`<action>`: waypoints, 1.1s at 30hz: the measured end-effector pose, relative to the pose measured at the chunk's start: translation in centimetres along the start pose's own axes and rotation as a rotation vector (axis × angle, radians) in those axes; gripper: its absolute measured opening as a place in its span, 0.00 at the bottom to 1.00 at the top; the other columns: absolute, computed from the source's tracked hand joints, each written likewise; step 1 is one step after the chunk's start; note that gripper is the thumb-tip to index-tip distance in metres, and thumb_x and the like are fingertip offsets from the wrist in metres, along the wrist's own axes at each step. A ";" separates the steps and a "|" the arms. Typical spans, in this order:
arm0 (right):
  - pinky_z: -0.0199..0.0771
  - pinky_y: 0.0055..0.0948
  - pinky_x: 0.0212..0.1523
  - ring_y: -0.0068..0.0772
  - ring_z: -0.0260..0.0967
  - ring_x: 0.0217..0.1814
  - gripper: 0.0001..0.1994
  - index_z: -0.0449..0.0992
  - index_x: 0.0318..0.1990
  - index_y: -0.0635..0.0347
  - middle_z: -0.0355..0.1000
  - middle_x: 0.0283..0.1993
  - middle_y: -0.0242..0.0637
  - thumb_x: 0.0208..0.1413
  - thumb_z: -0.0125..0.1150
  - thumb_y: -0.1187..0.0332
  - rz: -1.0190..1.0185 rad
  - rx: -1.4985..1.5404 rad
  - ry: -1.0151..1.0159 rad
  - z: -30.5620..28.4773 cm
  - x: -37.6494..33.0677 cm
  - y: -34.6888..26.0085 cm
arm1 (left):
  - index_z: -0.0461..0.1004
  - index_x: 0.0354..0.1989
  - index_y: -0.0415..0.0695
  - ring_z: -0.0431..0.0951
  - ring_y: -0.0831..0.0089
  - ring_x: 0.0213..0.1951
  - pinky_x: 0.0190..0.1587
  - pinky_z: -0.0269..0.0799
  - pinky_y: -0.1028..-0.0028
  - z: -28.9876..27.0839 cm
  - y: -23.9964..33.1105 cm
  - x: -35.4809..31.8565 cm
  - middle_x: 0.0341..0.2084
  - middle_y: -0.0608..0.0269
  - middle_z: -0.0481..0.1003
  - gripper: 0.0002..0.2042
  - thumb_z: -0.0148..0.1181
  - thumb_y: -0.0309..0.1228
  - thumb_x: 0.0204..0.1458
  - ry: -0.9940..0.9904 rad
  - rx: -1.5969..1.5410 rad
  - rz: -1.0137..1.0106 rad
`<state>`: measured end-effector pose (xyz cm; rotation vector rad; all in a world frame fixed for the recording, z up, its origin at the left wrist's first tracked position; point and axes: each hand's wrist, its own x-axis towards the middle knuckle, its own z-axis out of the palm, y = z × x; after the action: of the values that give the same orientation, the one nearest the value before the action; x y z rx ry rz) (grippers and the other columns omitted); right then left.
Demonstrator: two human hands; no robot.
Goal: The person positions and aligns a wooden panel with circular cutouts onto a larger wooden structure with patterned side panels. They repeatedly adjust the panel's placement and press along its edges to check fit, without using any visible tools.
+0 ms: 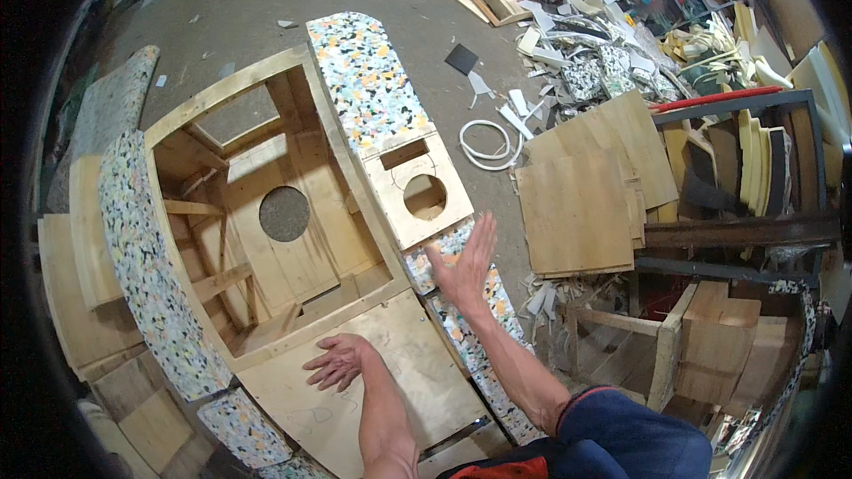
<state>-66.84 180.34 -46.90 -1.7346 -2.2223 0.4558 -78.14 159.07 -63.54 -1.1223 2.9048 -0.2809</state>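
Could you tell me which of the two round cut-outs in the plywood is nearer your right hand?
The smaller hole, in the panel on the speckled foam; the larger hole sits inside the frame.

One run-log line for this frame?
left hand: flat on plywood panel | right hand: open, raised above speckled foam strip | wooden frame: beside them

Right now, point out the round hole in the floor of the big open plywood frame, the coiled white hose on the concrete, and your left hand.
Round hole (284, 214), head view: its grey middle.
Coiled white hose (469, 135), head view: left curve of the loop.
Left hand (337, 362), head view: back of the hand.
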 end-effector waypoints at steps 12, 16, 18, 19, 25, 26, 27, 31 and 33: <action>0.25 0.66 0.85 0.71 0.26 0.90 0.61 0.44 0.79 0.84 0.32 0.86 0.72 0.60 0.67 0.36 -0.120 -0.198 -0.087 1.4 -7.7 5.3 | 0.47 0.85 0.54 0.47 0.34 0.81 0.73 0.49 0.26 0.0 -0.1 0.0 0.85 0.45 0.42 0.38 0.39 0.57 0.70 -0.051 -0.003 -0.011; 0.30 0.69 0.84 0.75 0.33 0.88 0.61 0.48 0.76 0.87 0.38 0.84 0.75 0.59 0.66 0.34 -0.109 -0.214 -0.071 1.1 -7.7 4.9 | 0.47 0.85 0.54 0.48 0.35 0.81 0.73 0.49 0.26 -0.5 0.2 -0.3 0.85 0.44 0.43 0.38 0.39 0.58 0.71 -0.040 -0.007 -0.012; 0.31 0.69 0.84 0.74 0.33 0.88 0.61 0.48 0.76 0.88 0.39 0.84 0.75 0.59 0.66 0.34 -0.111 -0.229 -0.062 1.1 -7.6 4.8 | 0.47 0.85 0.54 0.48 0.35 0.81 0.73 0.50 0.26 -0.6 0.4 -0.3 0.84 0.44 0.44 0.38 0.39 0.58 0.71 -0.017 -0.010 -0.018; 0.31 0.69 0.84 0.74 0.34 0.88 0.61 0.49 0.76 0.88 0.39 0.84 0.75 0.59 0.66 0.33 -0.106 -0.235 -0.066 1.1 -7.6 4.8 | 0.48 0.85 0.54 0.48 0.35 0.81 0.73 0.50 0.26 -0.5 0.3 -0.2 0.84 0.44 0.45 0.38 0.39 0.58 0.71 -0.002 0.008 -0.025; 0.32 0.69 0.84 0.75 0.34 0.88 0.61 0.50 0.75 0.89 0.39 0.84 0.76 0.59 0.64 0.32 -0.125 -0.268 -0.062 1.3 -7.7 4.9 | 0.49 0.85 0.53 0.49 0.35 0.81 0.73 0.51 0.25 0.5 0.1 0.2 0.84 0.44 0.46 0.38 0.41 0.57 0.71 -0.037 0.046 -0.027; 0.33 0.69 0.84 0.75 0.34 0.88 0.61 0.50 0.75 0.89 0.39 0.84 0.76 0.60 0.64 0.32 -0.116 -0.260 -0.066 1.4 -7.8 5.0 | 0.49 0.85 0.53 0.49 0.35 0.81 0.72 0.51 0.25 0.6 0.0 0.1 0.84 0.44 0.46 0.37 0.41 0.57 0.70 0.033 -0.011 -0.021; 0.33 0.69 0.84 0.75 0.34 0.88 0.61 0.50 0.75 0.89 0.39 0.84 0.76 0.60 0.64 0.32 -0.107 -0.265 -0.067 1.4 -7.8 5.0 | 0.50 0.84 0.53 0.49 0.35 0.81 0.72 0.51 0.25 0.7 0.1 0.1 0.84 0.44 0.46 0.37 0.41 0.56 0.70 0.036 -0.012 -0.018; 0.33 0.69 0.84 0.76 0.34 0.88 0.61 0.51 0.75 0.89 0.39 0.84 0.77 0.60 0.63 0.31 -0.120 -0.241 -0.055 1.5 -7.8 5.1 | 0.50 0.84 0.54 0.50 0.36 0.81 0.72 0.52 0.26 0.4 0.1 -0.2 0.84 0.44 0.46 0.37 0.42 0.57 0.70 0.045 0.022 -0.007; 0.33 0.69 0.84 0.76 0.34 0.88 0.61 0.51 0.75 0.89 0.39 0.84 0.77 0.60 0.62 0.31 -0.125 -0.241 -0.040 1.4 -7.8 5.2 | 0.50 0.85 0.55 0.50 0.36 0.81 0.72 0.53 0.26 0.1 0.1 -0.3 0.84 0.45 0.46 0.38 0.42 0.57 0.70 0.014 0.015 -0.014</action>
<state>-61.02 173.89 -50.55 -1.6957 -2.4843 0.2030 -78.02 159.31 -63.72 -1.1443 2.9031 -0.3112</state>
